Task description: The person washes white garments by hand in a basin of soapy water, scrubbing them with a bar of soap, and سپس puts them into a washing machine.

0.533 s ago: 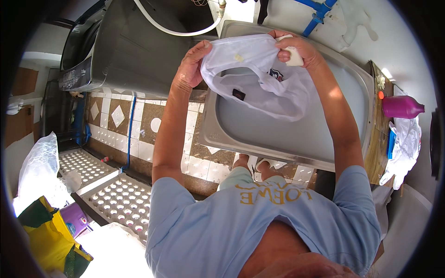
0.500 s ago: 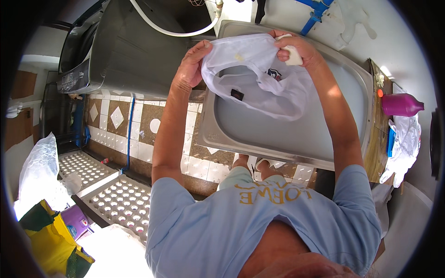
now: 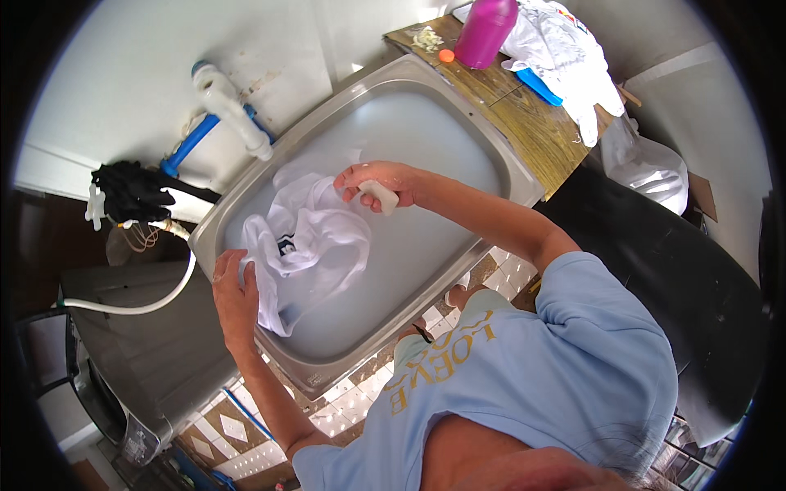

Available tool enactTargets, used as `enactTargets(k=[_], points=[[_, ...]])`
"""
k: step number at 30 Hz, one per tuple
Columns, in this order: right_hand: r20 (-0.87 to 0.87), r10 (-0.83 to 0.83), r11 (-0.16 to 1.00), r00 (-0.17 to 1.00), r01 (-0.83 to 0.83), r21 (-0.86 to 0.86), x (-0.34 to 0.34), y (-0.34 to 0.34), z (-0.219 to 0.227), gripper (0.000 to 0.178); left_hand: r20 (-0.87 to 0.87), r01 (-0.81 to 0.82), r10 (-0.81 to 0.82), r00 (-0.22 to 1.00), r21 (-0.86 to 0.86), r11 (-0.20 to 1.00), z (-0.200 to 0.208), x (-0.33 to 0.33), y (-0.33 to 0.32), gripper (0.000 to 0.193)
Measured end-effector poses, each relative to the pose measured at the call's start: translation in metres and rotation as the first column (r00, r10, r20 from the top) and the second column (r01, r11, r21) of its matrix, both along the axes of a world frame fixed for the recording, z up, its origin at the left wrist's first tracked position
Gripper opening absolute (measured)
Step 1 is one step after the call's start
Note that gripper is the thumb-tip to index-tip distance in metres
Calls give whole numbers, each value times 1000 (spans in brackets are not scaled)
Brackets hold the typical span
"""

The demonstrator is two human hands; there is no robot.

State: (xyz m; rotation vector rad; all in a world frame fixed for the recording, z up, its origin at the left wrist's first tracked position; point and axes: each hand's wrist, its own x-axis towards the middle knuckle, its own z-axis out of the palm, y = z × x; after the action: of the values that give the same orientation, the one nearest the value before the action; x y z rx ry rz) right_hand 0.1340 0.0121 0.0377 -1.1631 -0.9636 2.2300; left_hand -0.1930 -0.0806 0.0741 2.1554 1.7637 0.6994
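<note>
A wet white garment [image 3: 315,219] with a small dark print lies bunched in the cloudy water of a metal sink [image 3: 385,360], on its left side. My left hand [image 3: 235,288] is at the sink's left rim, thumb and fingers apart, right beside the garment's edge; whether it touches the cloth is hard to tell. Over the water, next to the garment's upper right part, my right hand [image 3: 364,177] is closed around a whitish bar of soap [image 3: 381,199].
On a wooden board [image 3: 524,123] at the far right are a purple bottle [image 3: 486,33], an orange cap [image 3: 445,56], a blue object [image 3: 540,87] and white cloth [image 3: 565,57]. A pipe [image 3: 229,106] and a white hose [image 3: 139,308] are at the left, near a dark grey machine [image 3: 155,335].
The garment, stretched up between both hands before, is down in the sink water now. My hands have moved apart from it, the right one keeping the soap. The view has turned rightward.
</note>
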Motion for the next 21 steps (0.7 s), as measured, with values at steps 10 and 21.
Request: enactTargets(k=[10,21], points=[[671,-295,612,680,-404,679,148,-14,27,30,310,453,-406,860,-98,886,61,227,85,19],[379,-731,-40,567,-590,806,264,48,-13,41,200,778,-809,553,223,587,104,535,192,19]])
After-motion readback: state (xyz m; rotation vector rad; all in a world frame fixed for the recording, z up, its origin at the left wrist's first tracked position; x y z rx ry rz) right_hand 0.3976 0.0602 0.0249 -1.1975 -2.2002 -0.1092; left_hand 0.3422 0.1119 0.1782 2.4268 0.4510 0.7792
